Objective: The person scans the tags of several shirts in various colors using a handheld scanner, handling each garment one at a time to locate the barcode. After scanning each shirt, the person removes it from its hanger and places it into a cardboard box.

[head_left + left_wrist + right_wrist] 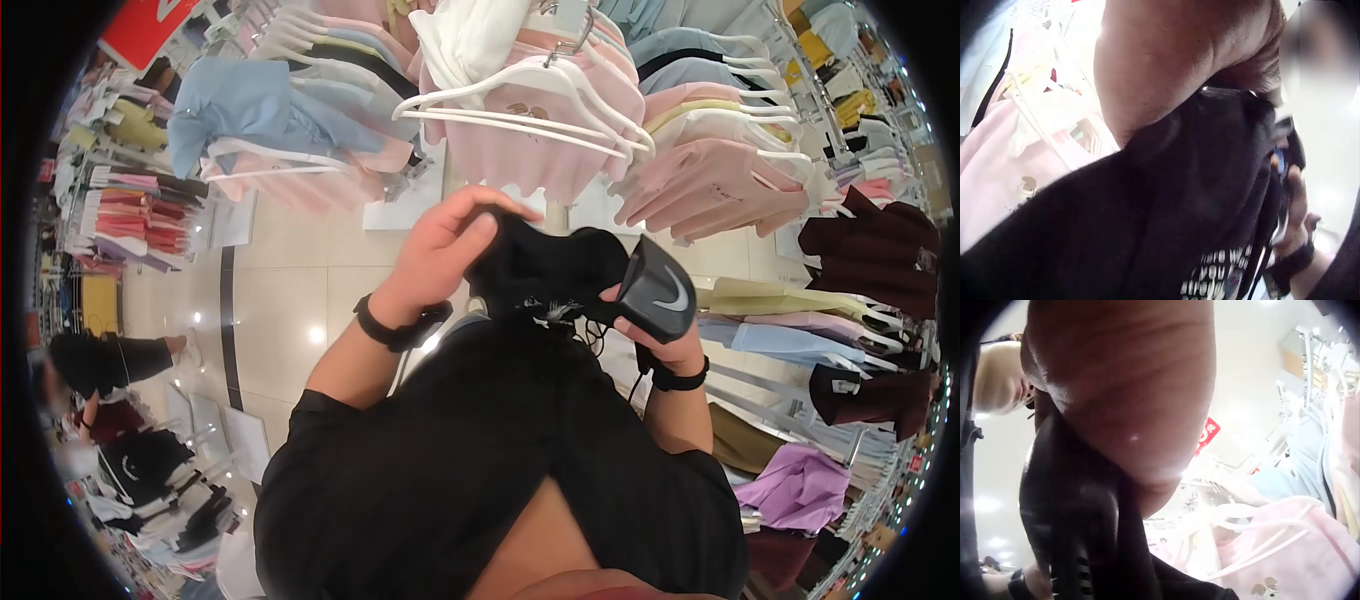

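Note:
My left hand grips a black garment at its upper left, thumb on top. The cloth hangs bunched in front of my chest. White printed lettering shows on it in the left wrist view. In my right hand is a dark grey handheld device with a rounded, flared head and a white tick-shaped mark. It is held at the garment's right side, overlapping the cloth in the head view. The right wrist view shows the device's dark body beneath the palm, with most fingers hidden.
Ahead, a rack holds pink shirts on white hangers, with a blue shirt to the left. More hanging clothes line the right side. Pale floor tiles lie left of me. Another person is farther left.

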A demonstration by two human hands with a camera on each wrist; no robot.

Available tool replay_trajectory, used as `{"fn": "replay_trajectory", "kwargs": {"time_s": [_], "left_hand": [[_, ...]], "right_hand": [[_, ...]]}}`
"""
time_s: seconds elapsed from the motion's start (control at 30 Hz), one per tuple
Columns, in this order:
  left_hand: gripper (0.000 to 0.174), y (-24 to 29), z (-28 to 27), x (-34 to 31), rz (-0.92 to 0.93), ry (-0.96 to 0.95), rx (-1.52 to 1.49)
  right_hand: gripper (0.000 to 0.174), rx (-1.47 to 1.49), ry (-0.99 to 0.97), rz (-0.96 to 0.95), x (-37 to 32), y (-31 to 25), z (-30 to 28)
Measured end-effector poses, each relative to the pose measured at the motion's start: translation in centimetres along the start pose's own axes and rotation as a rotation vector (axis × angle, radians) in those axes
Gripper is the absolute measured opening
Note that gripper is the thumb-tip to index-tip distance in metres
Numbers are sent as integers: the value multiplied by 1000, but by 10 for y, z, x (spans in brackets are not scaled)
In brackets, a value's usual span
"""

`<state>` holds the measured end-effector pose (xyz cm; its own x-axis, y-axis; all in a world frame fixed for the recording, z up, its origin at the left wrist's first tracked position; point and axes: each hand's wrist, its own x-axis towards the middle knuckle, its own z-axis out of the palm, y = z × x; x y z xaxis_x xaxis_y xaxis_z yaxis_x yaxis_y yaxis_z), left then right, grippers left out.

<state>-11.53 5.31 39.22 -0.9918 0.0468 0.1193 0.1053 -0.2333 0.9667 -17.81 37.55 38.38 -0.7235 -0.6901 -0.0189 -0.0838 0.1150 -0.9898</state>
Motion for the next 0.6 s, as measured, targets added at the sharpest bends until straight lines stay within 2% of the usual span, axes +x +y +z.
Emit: {"fn": "replay_trajectory", "kwargs": {"time_s": [0.03,0.13,0.2,0.27,0.3,0.37,0.4,0.43,0.47,0.53,0.6], "left_hand": [[45,-8,9,-3,27,-40,87],[67,-39,55,-7,129,-143,308],[67,-51,92,-7,79,-195,451],[39,-63,103,-5,-49,-61,619],[31,-37,116,-2,-125,47,667],[28,-31,122,-3,55,332,464],[30,-18,120,-2,-207,462,404],[29,-14,122,-2,4,510,141],[28,-4,123,-3,128,510,63],[32,11,124,-6,233,516,37],[32,28,132,-9,291,481,-3]], "right_hand": [[52,101,-28,-37,1,-24,-3],[56,17,-86,-167,-5,-37,-15],[76,-8,-122,-173,-12,-20,-27],[92,45,-148,-188,-16,-15,-46],[88,16,-92,-190,-21,-24,-58],[65,202,-112,-283,-24,-35,-79],[52,253,-132,-348,-25,-32,-91],[42,264,-141,-363,-29,-19,-105],[39,248,-100,-300,-38,-7,-113],[37,236,-80,-206,-49,4,-117],[58,247,-108,-151,-52,16,-111]]}}
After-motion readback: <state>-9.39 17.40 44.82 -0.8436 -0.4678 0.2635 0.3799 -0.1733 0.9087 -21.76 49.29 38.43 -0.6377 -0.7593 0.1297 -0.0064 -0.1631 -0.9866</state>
